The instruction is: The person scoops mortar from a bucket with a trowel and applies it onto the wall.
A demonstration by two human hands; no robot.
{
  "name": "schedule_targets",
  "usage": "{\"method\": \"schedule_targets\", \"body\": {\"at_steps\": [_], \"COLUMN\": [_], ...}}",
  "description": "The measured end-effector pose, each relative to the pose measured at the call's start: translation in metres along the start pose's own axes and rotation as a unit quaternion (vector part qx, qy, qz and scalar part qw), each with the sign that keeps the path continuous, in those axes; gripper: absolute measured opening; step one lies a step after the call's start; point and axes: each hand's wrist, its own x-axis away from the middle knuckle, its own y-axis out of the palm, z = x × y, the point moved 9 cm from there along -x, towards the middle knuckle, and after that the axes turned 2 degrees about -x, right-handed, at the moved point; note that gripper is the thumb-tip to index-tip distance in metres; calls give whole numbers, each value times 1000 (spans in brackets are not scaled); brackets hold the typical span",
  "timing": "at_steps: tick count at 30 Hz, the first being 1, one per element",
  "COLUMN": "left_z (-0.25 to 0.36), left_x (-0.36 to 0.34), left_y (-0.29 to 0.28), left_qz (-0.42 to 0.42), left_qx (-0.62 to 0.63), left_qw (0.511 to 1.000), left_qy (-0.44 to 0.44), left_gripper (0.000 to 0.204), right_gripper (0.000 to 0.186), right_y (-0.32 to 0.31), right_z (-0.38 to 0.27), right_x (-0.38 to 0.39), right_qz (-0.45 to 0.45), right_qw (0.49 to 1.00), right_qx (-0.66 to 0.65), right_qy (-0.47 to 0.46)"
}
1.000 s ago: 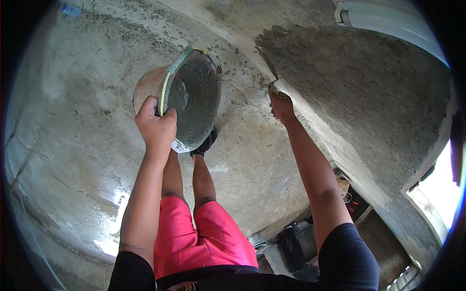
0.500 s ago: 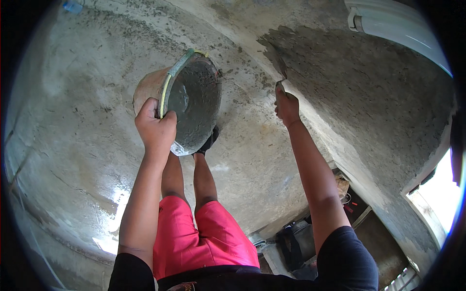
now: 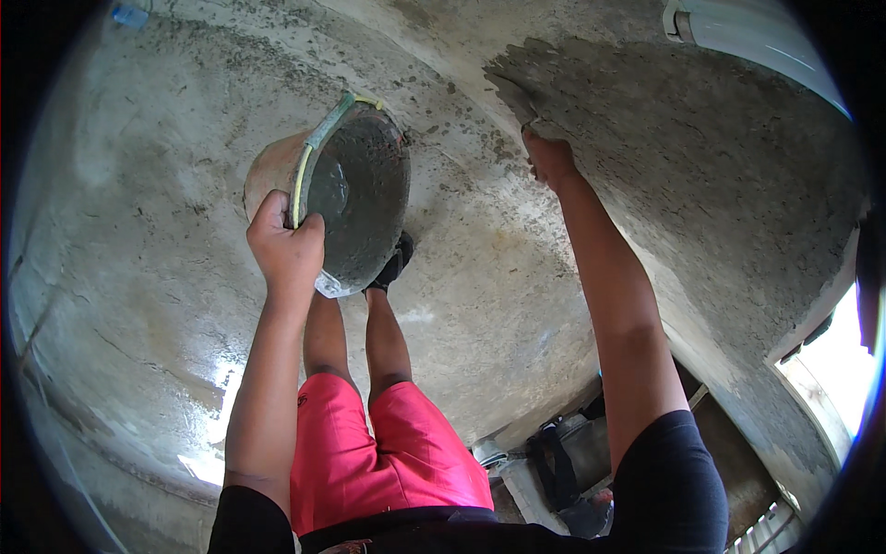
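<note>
My left hand (image 3: 281, 240) grips the near rim and pale yellow-green handle of a worn bucket (image 3: 356, 185), tilted to show grey wet mortar inside. My right hand (image 3: 549, 157) is closed on the handle of a trowel (image 3: 517, 97), whose thin blade lies against the upper end of a dark, freshly coated patch (image 3: 664, 166) on the sloping concrete surface to the right. The trowel is small in view and partly blends into the dark coat.
My legs and dark footwear (image 3: 392, 263) stand on a curved, spattered concrete floor (image 3: 138, 231). A blue plastic item (image 3: 129, 16) lies at the upper left. A glossy white curved fixture (image 3: 748, 42) is at the upper right, a bright opening (image 3: 831, 360) at right, dark clutter (image 3: 563, 462) below.
My right hand and trowel have moved upward along the coated patch, the arm reaching further and to the right. The bucket in my left hand has shifted slightly left.
</note>
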Motion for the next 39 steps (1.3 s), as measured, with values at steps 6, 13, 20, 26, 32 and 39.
{"method": "schedule_targets", "body": {"at_steps": [6, 13, 20, 26, 32, 39], "left_z": [0, 5, -8, 0, 2, -1], "left_x": [2, 4, 2, 6, 5, 4], "left_y": [2, 5, 9, 7, 10, 10], "left_qz": [-4, 18, -20, -6, -3, 0], "left_qx": [-2, 23, 15, -6, 17, -14], "left_qw": [1000, 999, 1000, 1000, 1000, 1000], "left_qy": [-12, 12, -8, -9, -15, -1], "left_gripper": [12, 17, 12, 15, 17, 17], "right_gripper": [59, 56, 59, 59, 59, 58], "right_y": [-19, 13, -3, -31, -8, 3], "right_z": [39, 18, -22, 14, 20, -1], "right_x": [60, 32, -2, 54, 41, -24], "right_qz": [0, -63, -16, -10, -64, -23], "right_qw": [999, 992, 998, 997, 994, 995], "right_qx": [-29, 98, 23, 18, 81, 88], "right_qy": [-14, -50, -54, -71, -22, -30]}}
